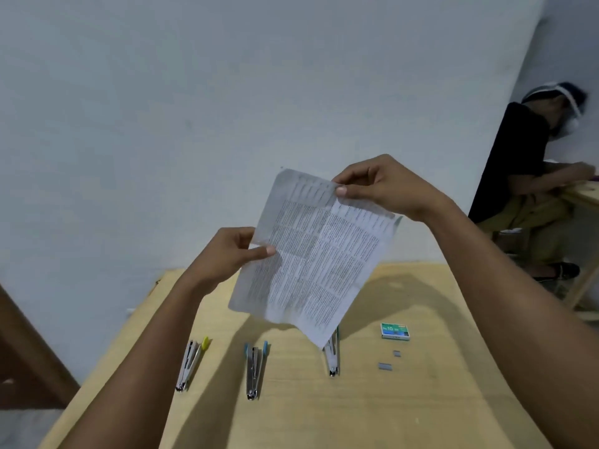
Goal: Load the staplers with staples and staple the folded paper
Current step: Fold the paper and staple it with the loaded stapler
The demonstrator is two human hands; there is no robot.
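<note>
A printed sheet of paper (319, 254) with fold creases hangs in the air above the wooden table (421, 400). My left hand (227, 254) pinches its left edge, and my right hand (382, 189) pinches its top edge. Three staplers lie open on the table: one with a yellow tip (192, 364) at the left, one with blue tips (254, 371) in the middle, and a third (332, 356) partly hidden behind the paper's lower corner. A green staple box (394, 330) sits to the right, with two loose staple strips (385, 366) in front of it.
A grey wall stands behind the table. At the far right another person (538, 176) sits at a second wooden table (583, 196). A dark brown object (22, 351) is at the lower left, beside the table's left edge.
</note>
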